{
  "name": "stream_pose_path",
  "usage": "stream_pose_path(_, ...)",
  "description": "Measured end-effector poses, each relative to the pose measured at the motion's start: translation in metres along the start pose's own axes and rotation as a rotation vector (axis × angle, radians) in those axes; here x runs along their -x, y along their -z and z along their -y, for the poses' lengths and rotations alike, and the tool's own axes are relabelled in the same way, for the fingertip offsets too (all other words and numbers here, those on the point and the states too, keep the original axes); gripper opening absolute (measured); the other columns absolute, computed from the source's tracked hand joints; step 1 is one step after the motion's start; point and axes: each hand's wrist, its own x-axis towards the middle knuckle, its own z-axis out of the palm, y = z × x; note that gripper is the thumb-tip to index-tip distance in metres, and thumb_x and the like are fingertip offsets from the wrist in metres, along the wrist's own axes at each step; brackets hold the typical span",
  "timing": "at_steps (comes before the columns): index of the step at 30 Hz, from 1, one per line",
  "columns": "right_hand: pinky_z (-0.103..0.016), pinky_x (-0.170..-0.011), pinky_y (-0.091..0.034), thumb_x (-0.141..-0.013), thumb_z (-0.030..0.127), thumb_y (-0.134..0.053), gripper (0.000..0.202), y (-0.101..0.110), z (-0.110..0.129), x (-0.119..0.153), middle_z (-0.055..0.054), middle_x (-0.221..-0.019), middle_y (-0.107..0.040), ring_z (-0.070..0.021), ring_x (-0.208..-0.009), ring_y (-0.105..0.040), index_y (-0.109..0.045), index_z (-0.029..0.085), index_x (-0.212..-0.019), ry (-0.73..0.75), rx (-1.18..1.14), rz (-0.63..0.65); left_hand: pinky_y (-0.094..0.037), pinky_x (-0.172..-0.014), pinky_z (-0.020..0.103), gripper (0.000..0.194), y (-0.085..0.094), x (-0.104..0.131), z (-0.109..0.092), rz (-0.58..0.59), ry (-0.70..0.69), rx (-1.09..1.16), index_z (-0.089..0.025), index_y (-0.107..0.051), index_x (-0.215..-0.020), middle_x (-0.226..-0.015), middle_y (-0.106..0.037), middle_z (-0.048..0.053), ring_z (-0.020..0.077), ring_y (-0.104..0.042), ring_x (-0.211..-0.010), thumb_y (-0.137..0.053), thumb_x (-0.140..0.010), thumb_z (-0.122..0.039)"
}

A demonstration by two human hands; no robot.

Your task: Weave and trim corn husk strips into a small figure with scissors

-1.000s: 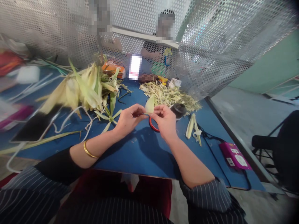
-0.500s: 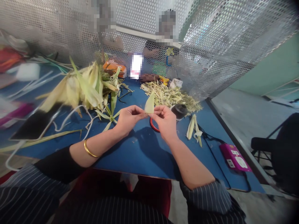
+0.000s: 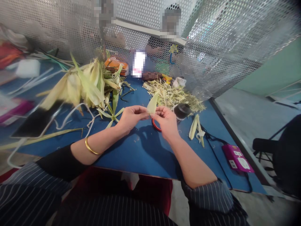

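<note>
holds a pale husk piece [image 3: 152, 104] upright, left of the black spool [image 3: 182, 110], clamped at its lower end between thumb and fingers of both left hand [image 3: 130, 119] and right hand [image 3: 168, 123]. has shredded husk [image 3: 170, 93] heaped just behind the spool, a husk bundle [image 3: 92, 83] well to its left, a purple box [image 3: 238, 158] to its right.

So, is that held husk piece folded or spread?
Spread, where visible: the husk piece shows a broad blade narrowing to a tip. The left hand and right hand pinch its lower end; there I cannot tell.
</note>
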Motion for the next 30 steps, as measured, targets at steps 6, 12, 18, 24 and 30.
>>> stream_pose_path(6,-0.030,-0.065,-0.050,-0.061,0.021,-0.077,0.026,0.004,0.003,0.000,0.001,-0.067,-0.065,-0.0134,-0.062,-0.062,-0.059,0.018,-0.079,-0.009,0.024,0.019,-0.052,-0.073,0.027,0.018,0.002,0.000,-0.001,0.035,0.043,-0.042,-0.014,-0.073,-0.079,-0.075,-0.071,0.003,0.0110,-0.063,-0.069,-0.076,-0.066,-0.026)
stream_pose_path(12,-0.032,-0.070,-0.053,-0.069,0.019,-0.071,0.026,0.002,-0.002,-0.001,0.003,-0.071,-0.066,-0.0135,-0.065,-0.065,-0.053,0.021,-0.088,0.061,-0.003,0.032,-0.051,-0.067,0.024,0.019,0.003,-0.001,-0.002,-0.020,0.058,0.015,-0.013,-0.069,-0.075,-0.070,-0.068,0.002,0.0096,-0.062,-0.063,-0.078,-0.063,-0.026)
stream_pose_path(18,-0.032,-0.074,-0.053,-0.081,0.017,-0.060,0.008,0.002,0.000,0.007,0.000,-0.082,-0.066,-0.0138,-0.074,-0.065,-0.053,0.022,-0.080,0.363,0.240,0.001,-0.051,-0.064,0.023,0.015,0.006,-0.001,-0.006,-0.020,0.199,0.195,-0.011,-0.066,-0.072,-0.066,-0.065,0.001,0.0083,-0.060,-0.058,-0.076,-0.064,-0.018)
stream_pose_path(24,-0.036,-0.084,-0.051,-0.088,0.016,-0.053,0.015,0.006,0.002,0.008,-0.002,-0.090,-0.068,-0.0162,-0.089,-0.064,-0.066,0.024,-0.088,0.654,0.517,0.075,-0.052,-0.064,0.023,0.003,0.006,-0.001,-0.008,-0.013,0.310,0.317,-0.009,-0.066,-0.069,-0.064,-0.064,0.001,0.0082,-0.059,-0.057,-0.068,-0.067,-0.010)
stream_pose_path(30,-0.036,-0.084,-0.052,-0.086,0.017,-0.058,0.015,0.007,-0.003,0.005,-0.004,-0.096,-0.067,-0.0169,-0.092,-0.063,-0.067,0.025,-0.094,0.701,0.606,0.105,-0.052,-0.063,0.021,0.010,0.005,-0.003,-0.010,-0.045,0.430,0.393,-0.010,-0.067,-0.069,-0.060,-0.063,0.002,0.0081,-0.059,-0.056,-0.063,-0.065,-0.001)
